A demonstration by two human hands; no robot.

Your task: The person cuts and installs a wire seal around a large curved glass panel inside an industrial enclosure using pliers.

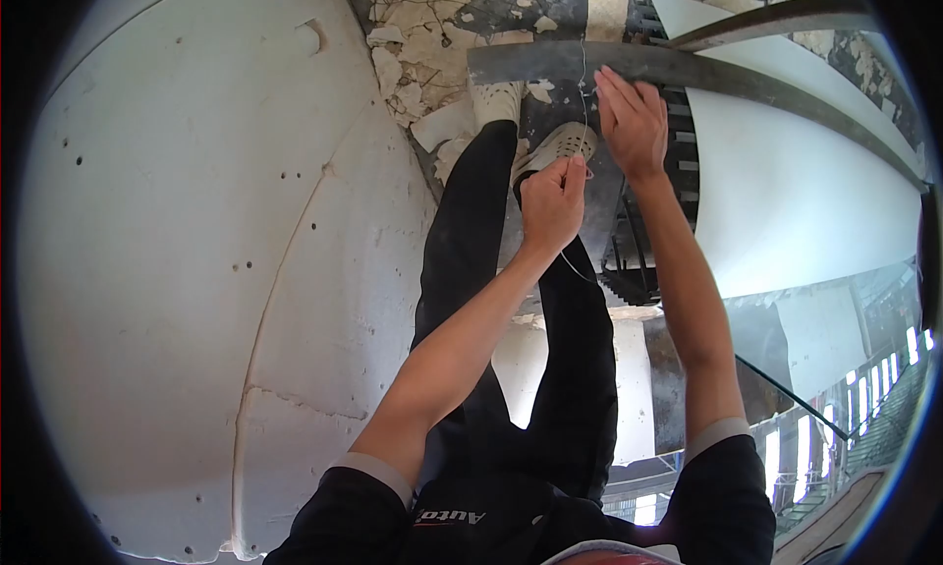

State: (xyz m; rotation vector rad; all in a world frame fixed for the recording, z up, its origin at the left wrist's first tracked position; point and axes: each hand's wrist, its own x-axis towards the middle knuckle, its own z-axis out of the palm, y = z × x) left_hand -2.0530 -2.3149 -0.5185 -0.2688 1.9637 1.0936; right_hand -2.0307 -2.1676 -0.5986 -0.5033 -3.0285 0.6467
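A thin pale string (583, 98) runs from the top of the view over a curved grey bar (530, 62) down to my left hand (555, 203). The fingers of that hand are pinched on the string above my shoe, and a loose length of it hangs below the fist beside my leg. My right hand (634, 123) is higher and to the right, just beside the string, at the lower edge of the bar. Its fingers are extended and close together, pointing up and left; nothing is visibly held in them.
A large pale board (196, 270) with small holes fills the left side. White sheets (796, 192) lie at the right under the curved bar. A second dark curved bar (776, 20) is at the upper right. Broken flakes (417, 34) cover the floor at the top. My shoes (565, 144) stand below the bar.
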